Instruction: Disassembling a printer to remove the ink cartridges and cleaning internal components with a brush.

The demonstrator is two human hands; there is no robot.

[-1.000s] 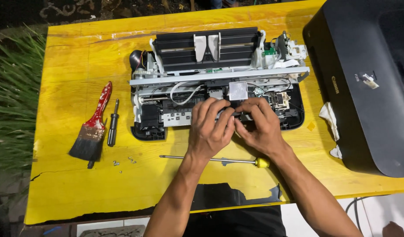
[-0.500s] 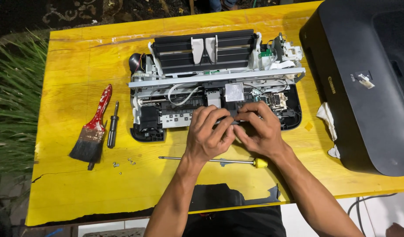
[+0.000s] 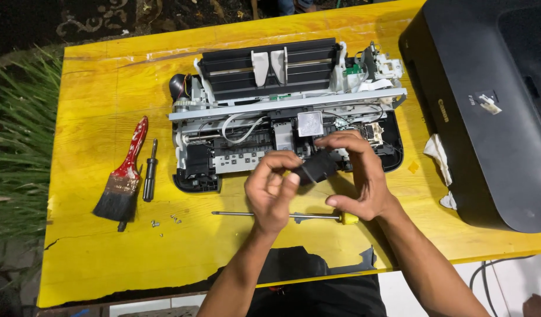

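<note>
A stripped printer chassis lies on the yellow table, its black paper tray at the back and grey metal rail across the middle. Just in front of it both hands hold a small black part lifted off the chassis. My left hand pinches its left end with fingers curled. My right hand grips it from the right, fingers arched over the top. A long screwdriver with a yellow handle lies on the table under the hands.
A red-handled paintbrush and a small black screwdriver lie at left, loose screws near them. A black printer cover fills the right side, white tissue beside it. Green plants border the table's left edge.
Both hands were pressed down inside the chassis front. Now they have pulled back toward me and lifted, with a small black part held between them.
</note>
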